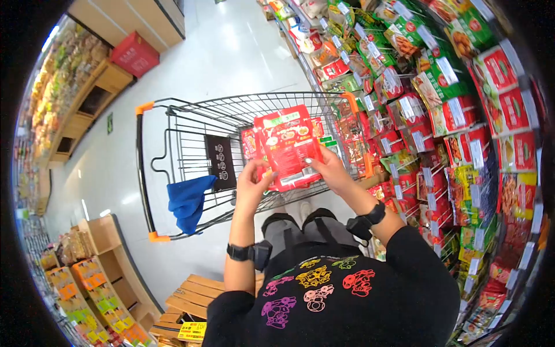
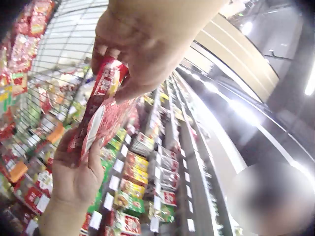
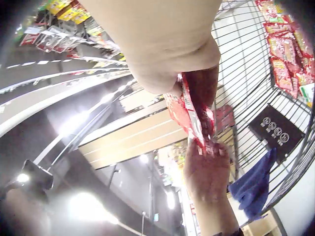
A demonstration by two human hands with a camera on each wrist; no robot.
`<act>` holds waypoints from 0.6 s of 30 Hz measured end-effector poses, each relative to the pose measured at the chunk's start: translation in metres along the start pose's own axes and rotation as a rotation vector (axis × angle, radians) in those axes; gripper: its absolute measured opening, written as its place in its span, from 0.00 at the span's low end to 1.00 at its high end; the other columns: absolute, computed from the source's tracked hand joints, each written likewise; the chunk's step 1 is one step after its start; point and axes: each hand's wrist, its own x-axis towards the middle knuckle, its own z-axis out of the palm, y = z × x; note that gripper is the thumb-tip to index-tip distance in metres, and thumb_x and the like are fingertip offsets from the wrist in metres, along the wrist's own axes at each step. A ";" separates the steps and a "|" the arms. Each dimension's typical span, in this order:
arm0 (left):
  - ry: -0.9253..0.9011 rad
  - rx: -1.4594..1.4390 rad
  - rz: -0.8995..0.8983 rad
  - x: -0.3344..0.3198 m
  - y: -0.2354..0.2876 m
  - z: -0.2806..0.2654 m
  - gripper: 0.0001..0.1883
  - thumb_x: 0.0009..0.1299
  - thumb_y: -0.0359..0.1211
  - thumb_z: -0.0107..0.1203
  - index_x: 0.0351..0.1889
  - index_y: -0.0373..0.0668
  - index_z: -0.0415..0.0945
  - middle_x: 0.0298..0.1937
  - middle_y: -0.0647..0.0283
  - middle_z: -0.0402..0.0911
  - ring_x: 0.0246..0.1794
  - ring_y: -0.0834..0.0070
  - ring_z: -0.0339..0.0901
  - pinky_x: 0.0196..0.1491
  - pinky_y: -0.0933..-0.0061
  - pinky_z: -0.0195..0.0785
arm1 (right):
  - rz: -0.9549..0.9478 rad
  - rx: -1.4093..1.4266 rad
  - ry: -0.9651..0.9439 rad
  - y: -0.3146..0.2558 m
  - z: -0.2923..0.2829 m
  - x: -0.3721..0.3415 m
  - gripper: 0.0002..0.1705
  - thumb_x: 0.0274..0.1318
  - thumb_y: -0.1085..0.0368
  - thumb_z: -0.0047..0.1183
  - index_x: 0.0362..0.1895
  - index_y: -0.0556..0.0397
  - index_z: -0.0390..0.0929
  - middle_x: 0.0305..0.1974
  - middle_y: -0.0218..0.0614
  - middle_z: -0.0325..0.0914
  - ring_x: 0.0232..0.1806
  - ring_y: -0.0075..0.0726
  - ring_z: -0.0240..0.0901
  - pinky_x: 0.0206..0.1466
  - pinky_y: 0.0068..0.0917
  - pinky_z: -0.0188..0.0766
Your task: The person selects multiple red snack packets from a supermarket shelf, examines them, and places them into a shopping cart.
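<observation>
Both hands hold red food packets [image 1: 289, 144] in front of the body, over the near side of a shopping cart [image 1: 191, 104]. At the packets' left lower edge the left hand [image 1: 252, 178] pinches with thumb and fingers. On the right lower side the right hand [image 1: 333, 172] grips, its thumb on the printed face. In the left wrist view the packets [image 2: 109, 120] show edge-on, one against another, between the two hands. The right wrist view shows the packets [image 3: 184, 115] from the side, with part of them hidden behind the right hand [image 3: 172, 64].
More red packets [image 3: 285, 54] lie inside the cart. A blue cloth [image 1: 188, 202] hangs by its handle, near a black sign [image 1: 219, 162]. Racks of hanging packets [image 1: 457, 113] stand close on the right. Wooden crates [image 1: 196, 295] and a shelf [image 1: 95, 277] are at lower left.
</observation>
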 end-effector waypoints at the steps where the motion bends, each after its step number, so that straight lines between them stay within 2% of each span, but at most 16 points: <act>1: 0.036 -0.017 0.121 -0.019 0.017 0.015 0.17 0.52 0.18 0.53 0.39 0.40 0.64 0.31 0.65 0.73 0.30 0.85 0.70 0.28 0.88 0.62 | -0.019 0.002 0.002 -0.009 -0.001 -0.017 0.17 0.52 0.72 0.42 0.48 0.58 0.64 0.43 0.31 0.70 0.44 0.20 0.65 0.47 0.20 0.61; 2: 0.072 -0.042 0.242 -0.038 0.032 0.030 0.22 0.52 0.17 0.52 0.44 0.40 0.60 0.32 0.63 0.73 0.32 0.84 0.71 0.30 0.88 0.64 | -0.042 0.060 -0.007 -0.020 -0.001 -0.034 0.17 0.52 0.72 0.42 0.48 0.58 0.64 0.43 0.31 0.70 0.44 0.20 0.65 0.48 0.20 0.61; 4: 0.109 -0.167 0.252 -0.076 0.063 0.055 0.29 0.52 0.15 0.51 0.50 0.40 0.51 0.35 0.58 0.73 0.36 0.79 0.72 0.33 0.86 0.66 | -0.080 0.165 -0.034 -0.039 0.001 -0.067 0.17 0.53 0.73 0.41 0.48 0.58 0.63 0.43 0.31 0.69 0.44 0.20 0.65 0.48 0.20 0.61; 5: 0.060 -0.152 0.214 -0.091 0.071 0.056 0.32 0.51 0.16 0.52 0.51 0.40 0.49 0.38 0.52 0.73 0.38 0.75 0.73 0.41 0.78 0.67 | -0.064 0.266 -0.055 -0.044 -0.001 -0.082 0.17 0.53 0.72 0.41 0.49 0.57 0.62 0.44 0.31 0.69 0.45 0.20 0.64 0.49 0.21 0.60; 6: 0.042 -0.196 0.236 -0.105 0.080 0.066 0.30 0.53 0.17 0.51 0.53 0.38 0.51 0.40 0.54 0.73 0.39 0.76 0.73 0.43 0.78 0.66 | -0.085 0.281 -0.076 -0.052 -0.002 -0.096 0.17 0.54 0.71 0.42 0.49 0.57 0.62 0.44 0.31 0.69 0.45 0.20 0.64 0.49 0.21 0.60; 8: -0.024 -0.234 0.234 -0.130 0.087 0.075 0.26 0.55 0.17 0.50 0.53 0.36 0.54 0.40 0.59 0.74 0.36 0.81 0.73 0.36 0.84 0.67 | -0.123 0.314 -0.115 -0.071 0.000 -0.125 0.17 0.54 0.70 0.42 0.49 0.57 0.62 0.44 0.31 0.69 0.45 0.21 0.64 0.48 0.21 0.61; 11: -0.176 -0.188 0.184 -0.162 0.088 0.077 0.19 0.57 0.19 0.49 0.49 0.33 0.62 0.42 0.61 0.73 0.37 0.83 0.72 0.38 0.83 0.66 | -0.194 0.401 -0.129 -0.085 0.003 -0.156 0.17 0.54 0.68 0.44 0.48 0.57 0.63 0.44 0.32 0.70 0.45 0.21 0.65 0.48 0.22 0.62; 12: -0.176 -0.157 0.199 -0.171 0.088 0.078 0.18 0.58 0.20 0.48 0.48 0.33 0.63 0.42 0.61 0.73 0.37 0.83 0.71 0.39 0.82 0.66 | -0.219 0.429 -0.134 -0.087 0.003 -0.165 0.17 0.54 0.68 0.44 0.48 0.58 0.64 0.44 0.32 0.70 0.45 0.21 0.65 0.48 0.23 0.62; 16: -0.154 -0.091 0.288 -0.202 0.096 0.079 0.16 0.59 0.21 0.48 0.46 0.34 0.65 0.42 0.62 0.73 0.40 0.82 0.70 0.42 0.81 0.64 | -0.488 0.263 0.120 -0.086 0.011 -0.195 0.15 0.54 0.69 0.43 0.47 0.58 0.64 0.43 0.33 0.70 0.44 0.22 0.65 0.48 0.23 0.62; 18: -0.125 -0.135 0.325 -0.218 0.098 0.075 0.16 0.59 0.22 0.48 0.47 0.34 0.65 0.42 0.62 0.73 0.41 0.82 0.70 0.42 0.81 0.64 | -0.578 0.242 0.157 -0.089 0.019 -0.214 0.14 0.54 0.69 0.42 0.46 0.59 0.65 0.43 0.33 0.70 0.43 0.21 0.65 0.46 0.21 0.62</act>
